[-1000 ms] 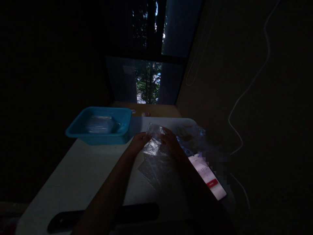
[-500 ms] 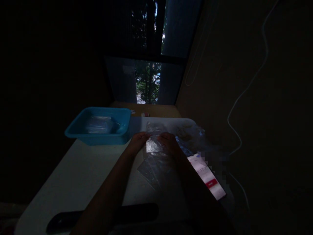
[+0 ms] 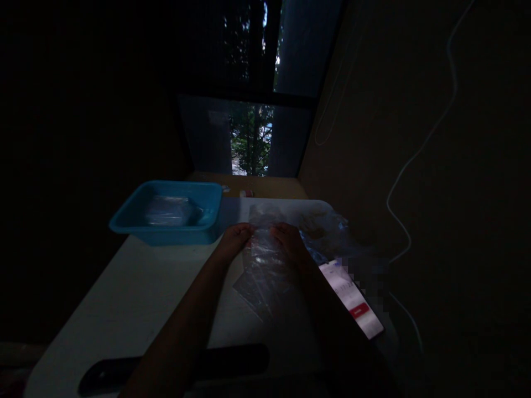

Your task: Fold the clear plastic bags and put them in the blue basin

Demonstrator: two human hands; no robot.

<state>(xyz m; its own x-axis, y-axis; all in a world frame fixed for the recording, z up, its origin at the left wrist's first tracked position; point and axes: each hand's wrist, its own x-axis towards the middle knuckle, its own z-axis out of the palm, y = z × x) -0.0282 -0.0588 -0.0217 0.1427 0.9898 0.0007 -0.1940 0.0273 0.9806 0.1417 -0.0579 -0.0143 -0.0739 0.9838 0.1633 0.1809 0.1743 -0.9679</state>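
The room is dim. A clear plastic bag [image 3: 262, 251] is held up over a white table [image 3: 136, 293], pinched at its two sides. My left hand [image 3: 234, 239] grips its left edge and my right hand [image 3: 289, 241] grips its right edge, both with fingers closed on the film. More clear bags [image 3: 259, 290] lie flat on the table just below the hands.
A blue plastic tub [image 3: 168, 213] holding clear bags stands at the table's far left. A crumpled plastic heap [image 3: 327, 232] lies to the right, a lit phone [image 3: 352, 301] beside it. A dark flat object [image 3: 174, 367] lies at the near edge. A white cable [image 3: 418, 143] hangs on the right wall.
The bag between my hands has shifted slightly; its bright glare patch has faded and its top has dropped a little. The hands stay almost where they were.
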